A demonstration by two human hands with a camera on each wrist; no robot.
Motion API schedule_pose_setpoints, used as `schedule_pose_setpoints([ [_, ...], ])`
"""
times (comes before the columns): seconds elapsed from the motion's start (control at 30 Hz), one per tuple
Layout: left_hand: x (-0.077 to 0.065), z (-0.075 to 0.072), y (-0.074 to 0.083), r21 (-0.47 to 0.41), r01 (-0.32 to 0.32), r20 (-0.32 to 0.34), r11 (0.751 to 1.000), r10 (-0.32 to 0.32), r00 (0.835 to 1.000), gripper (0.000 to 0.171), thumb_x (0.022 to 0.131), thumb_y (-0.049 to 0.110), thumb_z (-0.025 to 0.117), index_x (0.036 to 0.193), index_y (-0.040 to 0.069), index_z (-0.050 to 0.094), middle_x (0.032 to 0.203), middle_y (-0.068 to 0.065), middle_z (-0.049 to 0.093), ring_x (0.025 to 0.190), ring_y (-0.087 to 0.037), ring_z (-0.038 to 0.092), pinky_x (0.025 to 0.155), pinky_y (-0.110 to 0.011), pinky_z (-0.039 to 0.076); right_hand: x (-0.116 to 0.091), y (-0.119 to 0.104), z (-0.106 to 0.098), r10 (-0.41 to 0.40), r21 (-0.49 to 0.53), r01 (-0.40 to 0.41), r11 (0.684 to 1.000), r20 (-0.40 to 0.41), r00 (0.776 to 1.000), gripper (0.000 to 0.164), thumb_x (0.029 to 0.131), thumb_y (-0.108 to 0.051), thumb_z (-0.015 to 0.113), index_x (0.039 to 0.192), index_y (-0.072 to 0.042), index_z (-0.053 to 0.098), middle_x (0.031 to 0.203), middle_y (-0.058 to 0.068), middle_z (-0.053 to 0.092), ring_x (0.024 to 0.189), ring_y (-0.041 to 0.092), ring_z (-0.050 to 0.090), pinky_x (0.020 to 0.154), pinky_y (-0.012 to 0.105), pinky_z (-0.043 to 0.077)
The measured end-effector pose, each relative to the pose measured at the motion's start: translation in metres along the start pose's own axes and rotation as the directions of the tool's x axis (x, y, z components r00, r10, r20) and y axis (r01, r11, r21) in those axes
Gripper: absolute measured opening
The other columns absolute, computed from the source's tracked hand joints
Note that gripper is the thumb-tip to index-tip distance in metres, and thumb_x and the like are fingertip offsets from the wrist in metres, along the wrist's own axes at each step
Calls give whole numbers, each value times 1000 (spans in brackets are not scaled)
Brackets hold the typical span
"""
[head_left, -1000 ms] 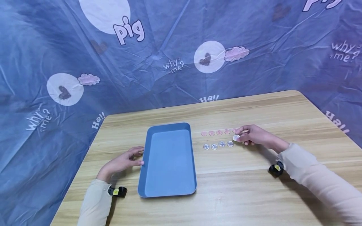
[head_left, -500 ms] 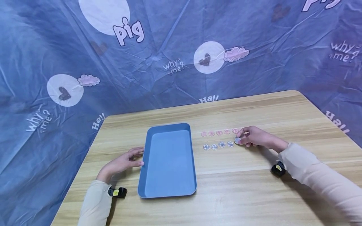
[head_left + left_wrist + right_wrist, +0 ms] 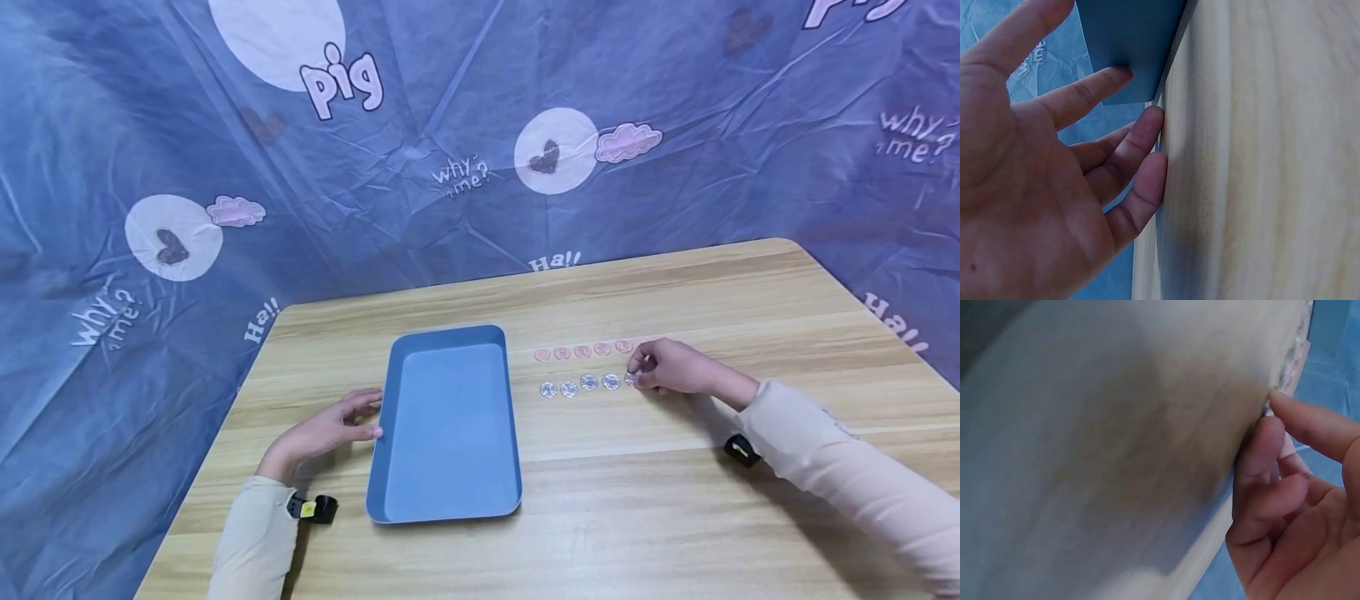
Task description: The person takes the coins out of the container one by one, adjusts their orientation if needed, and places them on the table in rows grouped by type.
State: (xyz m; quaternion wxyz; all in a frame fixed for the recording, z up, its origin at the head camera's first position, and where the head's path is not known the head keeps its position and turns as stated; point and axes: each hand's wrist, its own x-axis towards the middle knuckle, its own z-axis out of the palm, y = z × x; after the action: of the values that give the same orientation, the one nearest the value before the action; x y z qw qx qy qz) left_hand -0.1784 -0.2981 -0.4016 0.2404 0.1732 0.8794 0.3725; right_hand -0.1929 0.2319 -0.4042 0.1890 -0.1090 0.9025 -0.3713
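My left hand point(image 3: 322, 429) rests beside the blue tray point(image 3: 450, 433), its thumb and a finger touching the tray's left wall. In the left wrist view the fingers are loosely spread, some on the wood and some against the tray. On the table right of the tray, my right hand point(image 3: 678, 367) pinches a silver coin point(image 3: 632, 380) between thumb and index finger, partly hidden by them. That coin sits at the right end of a row of silver coins point(image 3: 589, 382). Behind lies a row of pinkish coins point(image 3: 582, 352), its right end close to the hand.
The wooden table point(image 3: 637, 517) extends around the tray and coins. A blue printed cloth point(image 3: 420, 217) hangs behind and at both sides. Black wrist cameras point(image 3: 321, 509) are strapped at both cuffs.
My right hand has brought the silver coin toward me and slightly right, from between the rows down to the end of the silver row. The left hand and tray stay put.
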Motion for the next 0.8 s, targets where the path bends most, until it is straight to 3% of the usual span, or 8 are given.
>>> schedule_pose_setpoints([
  [0.23, 0, 0, 1, 13, 22, -11, 1000, -22, 1000, 72, 92, 37, 63, 150, 8, 33, 156, -20, 26, 141, -46, 27, 111, -63, 27, -1, -1, -1, -17, -33, 17, 999, 5, 1000, 18, 85, -5, 66, 100, 4, 62, 71, 1, 53, 58, 12, 51, 51, 23, 45],
  [0.53, 0, 1, 0, 6, 46, -16, 999, -46, 999, 73, 92, 39, 64, 151, 11, 33, 155, -18, 29, 140, -43, 30, 112, -61, 28, -3, 3, -4, -34, 44, 33, 998, 28, 999, 27, 86, -6, 66, 107, 8, 58, 74, 3, 56, 58, 12, 52, 52, 23, 46],
  [0.8, -2, -2, 3, -15, 4, -15, 1000, -4, 1000, 74, 93, 36, 64, 153, 13, 27, 154, -20, 32, 139, -43, 33, 111, -58, 32, -15, 8, -6, -78, 88, 76, 993, 26, 997, 33, 93, -9, 58, 119, 10, 52, 80, 7, 58, 60, 9, 53, 48, 22, 43],
])
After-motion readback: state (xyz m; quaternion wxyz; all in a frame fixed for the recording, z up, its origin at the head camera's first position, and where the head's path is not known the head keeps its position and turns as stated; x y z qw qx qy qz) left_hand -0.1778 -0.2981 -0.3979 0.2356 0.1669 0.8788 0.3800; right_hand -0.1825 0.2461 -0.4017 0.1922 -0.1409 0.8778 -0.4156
